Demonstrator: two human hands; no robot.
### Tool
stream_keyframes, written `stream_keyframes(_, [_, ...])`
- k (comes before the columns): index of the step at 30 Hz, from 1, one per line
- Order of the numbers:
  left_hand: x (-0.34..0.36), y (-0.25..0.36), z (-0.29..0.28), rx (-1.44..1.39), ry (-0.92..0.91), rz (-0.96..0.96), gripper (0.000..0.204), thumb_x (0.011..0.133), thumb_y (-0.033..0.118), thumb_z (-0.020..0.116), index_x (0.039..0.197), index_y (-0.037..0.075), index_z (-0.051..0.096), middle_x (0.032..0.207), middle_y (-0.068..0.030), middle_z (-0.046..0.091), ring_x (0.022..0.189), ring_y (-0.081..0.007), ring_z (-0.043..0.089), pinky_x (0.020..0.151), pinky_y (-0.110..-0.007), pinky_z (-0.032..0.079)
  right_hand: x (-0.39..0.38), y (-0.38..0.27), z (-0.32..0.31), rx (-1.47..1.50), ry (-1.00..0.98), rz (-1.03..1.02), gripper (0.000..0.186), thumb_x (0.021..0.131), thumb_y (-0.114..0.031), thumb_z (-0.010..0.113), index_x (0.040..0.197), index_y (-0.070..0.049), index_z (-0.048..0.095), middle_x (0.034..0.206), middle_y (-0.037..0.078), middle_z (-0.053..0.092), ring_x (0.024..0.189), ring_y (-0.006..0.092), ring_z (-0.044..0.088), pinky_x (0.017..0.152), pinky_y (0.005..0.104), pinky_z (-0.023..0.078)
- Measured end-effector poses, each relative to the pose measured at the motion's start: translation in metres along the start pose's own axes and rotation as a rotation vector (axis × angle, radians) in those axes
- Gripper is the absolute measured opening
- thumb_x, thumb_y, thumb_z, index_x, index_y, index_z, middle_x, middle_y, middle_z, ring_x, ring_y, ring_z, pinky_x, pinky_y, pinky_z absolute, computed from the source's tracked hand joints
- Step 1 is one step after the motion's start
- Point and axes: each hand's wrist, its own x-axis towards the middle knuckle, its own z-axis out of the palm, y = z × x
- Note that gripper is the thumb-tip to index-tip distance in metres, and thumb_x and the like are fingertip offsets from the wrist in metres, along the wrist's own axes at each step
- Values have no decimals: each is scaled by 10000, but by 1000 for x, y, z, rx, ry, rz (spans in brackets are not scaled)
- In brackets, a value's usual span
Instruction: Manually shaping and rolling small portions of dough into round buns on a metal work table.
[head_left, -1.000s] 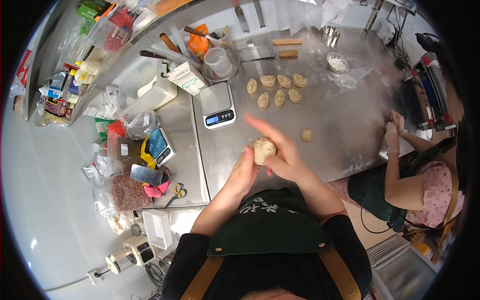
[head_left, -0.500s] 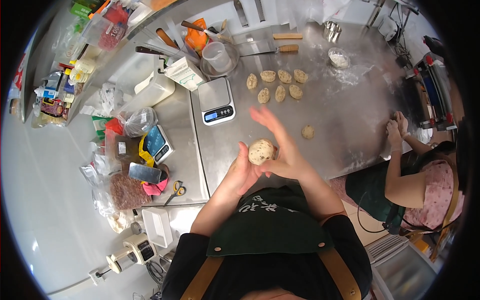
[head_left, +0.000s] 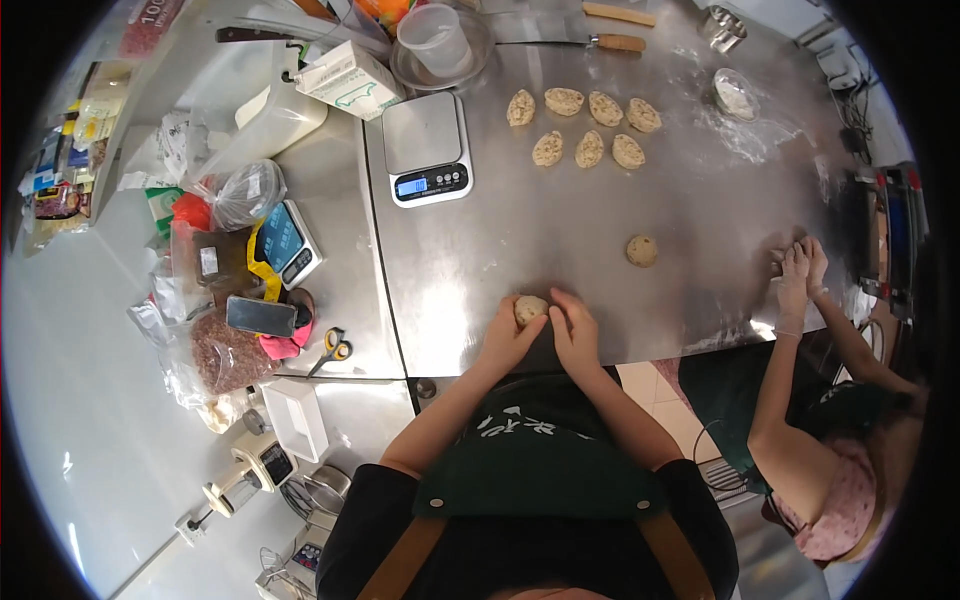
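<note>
My left hand (head_left: 508, 338) is wrapped round a pale, dark-flecked dough ball (head_left: 530, 309) at the table's front edge, its thumb lying across the near side. Close against the ball's right side is my right hand (head_left: 576, 333), fingers lightly curved and not closed on anything. Another round dough piece (head_left: 641, 251) sits alone on the steel table (head_left: 480, 255), ahead and to the right. Farther off, several oval dough pieces (head_left: 589, 149) lie in two rows. To their left stands a white digital scale (head_left: 425, 150) with a bare plate.
A co-worker's gloved hands (head_left: 797, 268) work at the table's right. Flour fills a small bowl (head_left: 736, 95) at the far right. Knives (head_left: 617, 43), a plastic cup (head_left: 435, 40) and a carton (head_left: 350, 80) stand at the back. Scissors (head_left: 332, 350), a phone (head_left: 261, 316) and bags occupy the left.
My hands have lowered toward the table edge with the dough ball. The right hand, raised with fingers spread before, has come down beside the ball. The view has shifted.
</note>
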Motion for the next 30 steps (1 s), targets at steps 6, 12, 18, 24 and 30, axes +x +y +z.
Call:
stream_keyframes(6, [28, 28, -6, 795, 327, 440, 530, 660, 197, 730, 1129, 42, 538, 928, -137, 602, 781, -325, 607, 660, -385, 472, 23, -11, 17, 140, -76, -84, 423, 912, -120, 527, 1285, 75, 479, 1286, 268, 517, 1205, 380, 513, 1022, 386, 397])
stream_keyframes(12, [68, 8, -9, 933, 373, 305, 538, 724, 261, 660, 1204, 47, 545, 1099, -153, 565, 1047, -315, 530, 877, -435, 383, 63, 8, 43, -150, -223, -270, 583, 923, -174, 486, 1411, 70, 281, 1459, 281, 290, 1380, 428, 234, 1123, 461, 222])
stream_keyframes(18, [76, -9, -16, 260, 196, 437, 742, 794, 211, 565, 1446, 3, 278, 1528, -188, 190, 1429, -306, 163, 1156, -422, 118, 63, 20, 40, -86, -311, -214, 651, 942, -268, 432, 1443, 67, 184, 1504, 266, 194, 1400, 435, 161, 1141, 471, 157])
stream_keyframes(24, [88, -10, -30, -221, -134, 343, 655, 935, 299, 347, 1477, -13, 152, 1558, -165, 125, 1437, -296, 135, 1156, -389, 127, 60, 4, 55, 292, -124, -112, 738, 952, -321, 395, 1444, 105, 47, 1522, 288, 94, 1416, 396, 146, 1139, 425, 162])
stream_keyframes(30, [65, -14, -6, -171, 52, 388, 588, 987, 326, 215, 1456, -27, 226, 1544, -221, 114, 1429, -363, 117, 1149, -435, 122, 97, 13, 56, 384, -157, -178, 787, 953, -408, 383, 1441, 113, 50, 1507, 304, 142, 1418, 398, 141, 1143, 424, 127])
